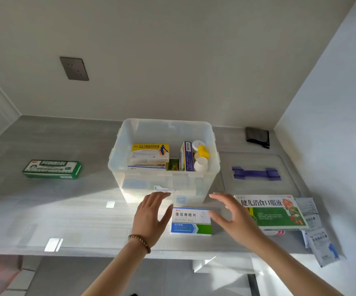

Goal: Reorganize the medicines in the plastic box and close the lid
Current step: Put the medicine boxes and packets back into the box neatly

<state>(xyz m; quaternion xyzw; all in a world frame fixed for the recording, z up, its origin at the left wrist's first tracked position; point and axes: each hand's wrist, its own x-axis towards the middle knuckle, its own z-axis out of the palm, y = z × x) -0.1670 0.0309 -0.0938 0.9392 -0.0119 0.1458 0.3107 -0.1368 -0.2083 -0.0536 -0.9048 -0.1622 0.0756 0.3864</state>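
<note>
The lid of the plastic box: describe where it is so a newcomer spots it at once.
Start at the clear plastic box mid-counter. Just to its right, flat on the counter, lies the lid. It is see-through like the box, with a purple handle that none of the medicine cartons nearby have.

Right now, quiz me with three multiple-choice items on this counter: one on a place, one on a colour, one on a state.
1. Where does the lid lie?
A. right of the plastic box
B. on the box
C. on the floor

2. What colour is the lid's handle?
A. red
B. purple-blue
C. yellow

3. How are the left hand and right hand?
A. both gripping bottles
B. open, either side of the blue-and-white box
C. pressing the lid

Answers: A, it lies flat on the counter; B, a purple-blue bar; B, fingers spread, holding nothing.
</note>
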